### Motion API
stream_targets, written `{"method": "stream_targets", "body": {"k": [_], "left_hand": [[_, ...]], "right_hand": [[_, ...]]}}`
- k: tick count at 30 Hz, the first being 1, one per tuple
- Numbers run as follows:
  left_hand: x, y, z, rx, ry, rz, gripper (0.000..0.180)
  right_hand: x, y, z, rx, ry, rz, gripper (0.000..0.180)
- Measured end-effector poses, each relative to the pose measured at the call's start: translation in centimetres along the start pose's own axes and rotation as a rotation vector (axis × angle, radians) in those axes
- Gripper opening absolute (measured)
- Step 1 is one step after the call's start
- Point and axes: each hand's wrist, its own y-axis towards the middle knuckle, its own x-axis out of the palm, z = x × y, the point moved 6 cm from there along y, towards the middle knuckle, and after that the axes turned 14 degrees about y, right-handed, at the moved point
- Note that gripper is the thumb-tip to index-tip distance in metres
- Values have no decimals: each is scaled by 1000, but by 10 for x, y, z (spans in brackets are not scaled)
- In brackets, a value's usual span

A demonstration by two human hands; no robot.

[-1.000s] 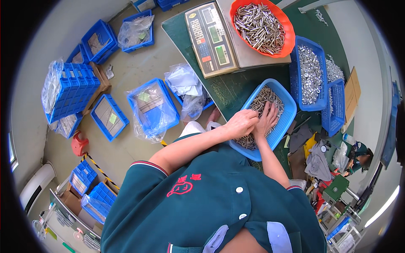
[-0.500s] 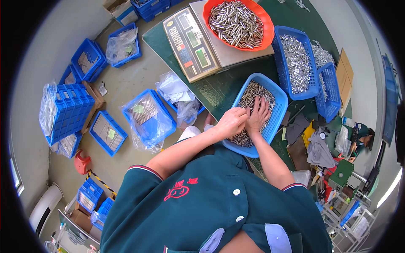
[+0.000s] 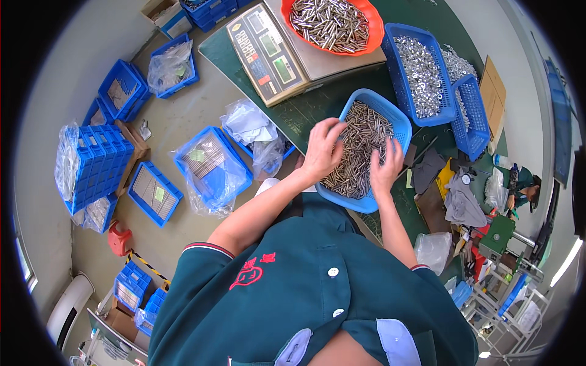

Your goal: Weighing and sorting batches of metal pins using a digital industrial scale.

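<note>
A light-blue plastic basket (image 3: 400, 125) filled with short metal pins (image 3: 360, 143) rests at the table edge in front of me. My left hand (image 3: 323, 149) is at the basket's left rim, its fingers curved and apart, with nothing seen in them. On the other side, my right hand (image 3: 386, 168) hovers over or touches the pins near the right wall; which, I cannot tell. Its thumb and fingers are spread. Beyond the basket, a red bowl (image 3: 377, 30) heaped with similar pins sits on a weighing scale (image 3: 268, 55).
Right of the scale stand a blue basket (image 3: 390, 67) of small shiny metal parts and another blue basket (image 3: 473, 131). The green table (image 3: 299, 119) ends at my left. Blue trays (image 3: 155, 194), some bagged, lie on the floor. Cloths (image 3: 464, 201) and tools crowd the right.
My hands have moved apart: the left from above the pins to the left rim, the right toward the right wall. More of the pins shows between them. The view has shifted slightly.
</note>
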Motion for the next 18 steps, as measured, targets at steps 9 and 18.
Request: {"method": "stream_targets", "body": {"k": [9,18], "left_hand": [[42,0,-37,-454,-215,-462,58],[-1,24,26,-511,-543,-598,58]], "right_hand": [[-38,-60,61,460,64,-113,63],[-118,3,35,527,565,-377,68]]}}
